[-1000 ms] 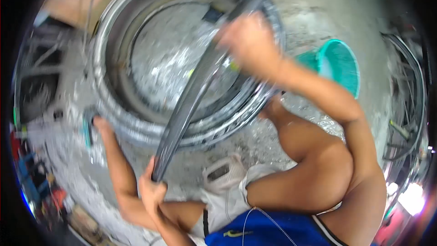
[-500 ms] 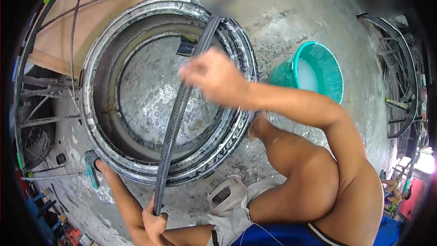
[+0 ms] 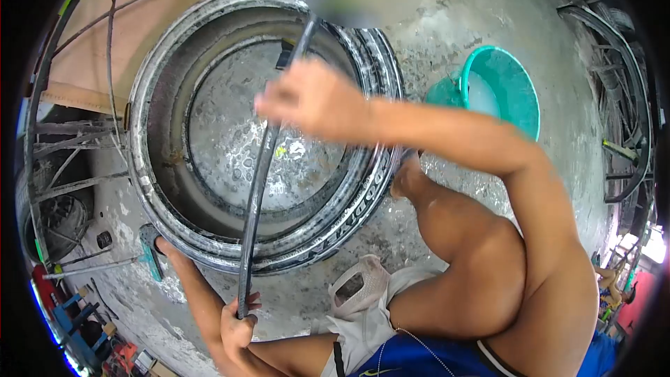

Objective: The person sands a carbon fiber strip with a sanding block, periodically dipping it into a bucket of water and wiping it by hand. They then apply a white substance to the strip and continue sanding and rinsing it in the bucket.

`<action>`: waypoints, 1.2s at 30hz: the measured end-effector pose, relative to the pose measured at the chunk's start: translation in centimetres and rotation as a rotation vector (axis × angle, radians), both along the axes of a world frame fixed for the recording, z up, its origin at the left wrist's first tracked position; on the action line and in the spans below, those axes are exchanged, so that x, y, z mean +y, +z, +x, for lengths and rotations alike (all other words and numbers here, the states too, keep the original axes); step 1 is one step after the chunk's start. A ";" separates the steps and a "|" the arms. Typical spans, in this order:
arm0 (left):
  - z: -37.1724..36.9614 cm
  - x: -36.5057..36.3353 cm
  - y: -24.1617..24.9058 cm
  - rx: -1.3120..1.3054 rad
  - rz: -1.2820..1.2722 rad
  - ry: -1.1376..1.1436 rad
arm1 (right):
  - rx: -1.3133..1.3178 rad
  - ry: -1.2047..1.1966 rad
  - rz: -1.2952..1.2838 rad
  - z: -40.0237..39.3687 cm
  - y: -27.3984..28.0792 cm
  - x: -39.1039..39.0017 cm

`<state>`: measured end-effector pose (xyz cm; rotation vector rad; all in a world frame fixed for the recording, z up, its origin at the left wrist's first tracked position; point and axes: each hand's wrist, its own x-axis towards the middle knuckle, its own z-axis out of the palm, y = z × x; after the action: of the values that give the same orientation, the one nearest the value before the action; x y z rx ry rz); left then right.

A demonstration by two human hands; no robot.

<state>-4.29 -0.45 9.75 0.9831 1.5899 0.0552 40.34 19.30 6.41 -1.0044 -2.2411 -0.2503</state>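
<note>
A long, slim black bar (image 3: 256, 202), with a woven-looking surface, slants across a large tyre-like round tub (image 3: 157, 209) with shallow liquid in it. My left hand (image 3: 237, 324) grips the bar's near end, below the tub's front rim. Over the bar's upper part, above the liquid, is my right hand (image 3: 310, 101); it is smeared by motion and overlaps the bar, so I cannot tell how its fingers sit. The bar's far end reaches the tub's back rim, beside a blurred patch. A small dark piece (image 3: 285, 54) lies against the inner wall near the bar.
A green bucket (image 3: 502, 91) with whitish liquid stands right of the tub. My bare legs straddle the tub's near side. At left are a metal frame (image 3: 77, 129) and a tan board (image 3: 84, 73). A dark curved rack (image 3: 628, 98) stands at far right. The floor is wet and stained.
My right hand has shifted slightly left and up over the bar. The bar appears narrower, as if turned about its length, still in my left hand. The whole view has shifted a little.
</note>
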 end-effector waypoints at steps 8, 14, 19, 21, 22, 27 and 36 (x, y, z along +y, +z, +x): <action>0.3 0.1 0.2 0.011 0.035 0.014 | 0.134 -0.184 0.029 4.9 -0.9 6.1; 0.5 0.6 0.3 -0.023 -0.016 0.012 | 0.082 0.045 0.050 3.7 0.2 2.5; -0.2 0.9 -0.3 -0.038 -0.009 -0.022 | 0.147 -0.292 0.054 7.9 0.1 7.2; -0.2 0.9 -0.1 -0.044 -0.039 -0.017 | 0.077 -0.016 0.106 4.0 -0.1 4.5; -0.2 0.9 -0.2 -0.041 -0.047 -0.021 | 0.044 0.015 0.034 1.2 0.7 1.3; -1.2 0.7 -0.4 -0.094 -0.022 -0.003 | 0.027 -0.030 0.056 7.0 0.1 6.2; -0.3 0.9 -0.2 -0.118 0.012 0.025 | 0.003 0.344 -0.110 -3.3 1.0 -1.5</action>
<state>-4.55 0.43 9.59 0.9521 1.4951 0.1384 37.06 17.78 7.42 -0.6545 -2.3992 0.0254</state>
